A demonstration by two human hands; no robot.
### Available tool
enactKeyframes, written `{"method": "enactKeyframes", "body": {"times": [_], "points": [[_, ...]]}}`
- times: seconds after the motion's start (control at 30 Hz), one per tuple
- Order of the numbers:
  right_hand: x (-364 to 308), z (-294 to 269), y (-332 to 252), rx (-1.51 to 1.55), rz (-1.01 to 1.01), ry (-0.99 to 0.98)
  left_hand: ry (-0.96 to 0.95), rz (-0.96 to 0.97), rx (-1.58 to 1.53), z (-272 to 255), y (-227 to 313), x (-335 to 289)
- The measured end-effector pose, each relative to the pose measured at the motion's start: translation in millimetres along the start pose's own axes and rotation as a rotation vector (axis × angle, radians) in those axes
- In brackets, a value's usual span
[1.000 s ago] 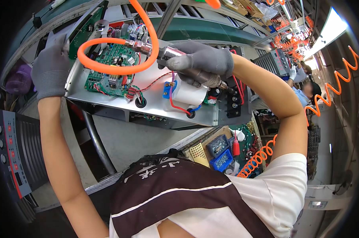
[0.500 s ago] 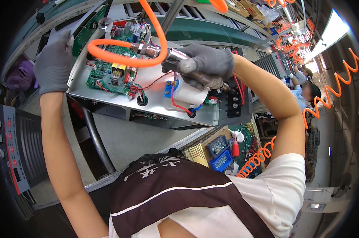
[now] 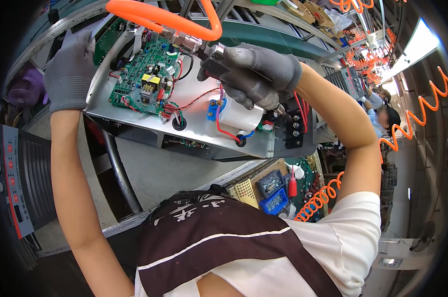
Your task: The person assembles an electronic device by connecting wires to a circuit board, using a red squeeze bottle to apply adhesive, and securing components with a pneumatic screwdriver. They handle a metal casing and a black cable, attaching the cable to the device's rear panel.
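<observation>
- Driver point(image 3: 256, 90) with a grey and metal body, in the head view, lies slantwise above the right part of an open metal chassis point(image 3: 144, 120); an orange hose point(image 3: 162, 17) joins its upper left end.
- Right hand point(image 3: 277, 63), in a grey glove, is wrapped around the driver's body, thumb along the top and fingers curled beneath.
- Driver's tip points down to the right at the upper end of a black terminal block point(image 3: 294, 132); whether it touches a screw there cannot be told.
- Red cables point(image 3: 304, 116) rise beside that block, on its right.
- Left hand point(image 3: 71, 72), also gloved in grey, is at the chassis's left end, beside an upright green board point(image 3: 105, 42); its fingers are bent, and whether they pinch anything cannot be told.
- Green circuit board point(image 3: 130, 89), crowded with parts, lies flat in the left half of the chassis.
- White cylinder point(image 3: 241, 115) lies right of it, with a blue block point(image 3: 213, 110) at its left end.
- Blue tray point(image 3: 274, 202) of small metal parts sits below the chassis, near a red bottle point(image 3: 292, 187) and a yellow perforated plate point(image 3: 247, 193).
- Purple fan point(image 3: 26, 93) stands at the far left, above a grey control unit point(image 3: 10, 166) with knobs.
- Another person point(image 3: 382, 121) is in the background at right.
</observation>
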State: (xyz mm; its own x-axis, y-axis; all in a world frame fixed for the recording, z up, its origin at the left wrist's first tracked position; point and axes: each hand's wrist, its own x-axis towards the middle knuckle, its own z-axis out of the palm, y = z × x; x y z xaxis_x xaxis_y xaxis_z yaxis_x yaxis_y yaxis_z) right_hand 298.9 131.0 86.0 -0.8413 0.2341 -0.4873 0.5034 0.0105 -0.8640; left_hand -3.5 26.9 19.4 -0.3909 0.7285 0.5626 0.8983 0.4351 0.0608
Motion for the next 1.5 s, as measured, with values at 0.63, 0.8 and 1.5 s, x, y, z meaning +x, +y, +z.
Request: {"method": "enactKeyframes", "body": {"times": [0.63,0.8,1.5], "points": [[-8.1,14.2,20.6,-0.174,0.056,0.051,-0.081,-0.059,0.065,7.3,-10.0,6.3],[-9.4,11.8,20.4,-0.208,0.044,0.082,-0.047,-0.052,0.011,8.7,-10.4,4.1],[-12.7,12.8,12.6,-0.069,0.032,0.129,0.035,0.045,-0.057,16.7,-17.9,2.8]]}}
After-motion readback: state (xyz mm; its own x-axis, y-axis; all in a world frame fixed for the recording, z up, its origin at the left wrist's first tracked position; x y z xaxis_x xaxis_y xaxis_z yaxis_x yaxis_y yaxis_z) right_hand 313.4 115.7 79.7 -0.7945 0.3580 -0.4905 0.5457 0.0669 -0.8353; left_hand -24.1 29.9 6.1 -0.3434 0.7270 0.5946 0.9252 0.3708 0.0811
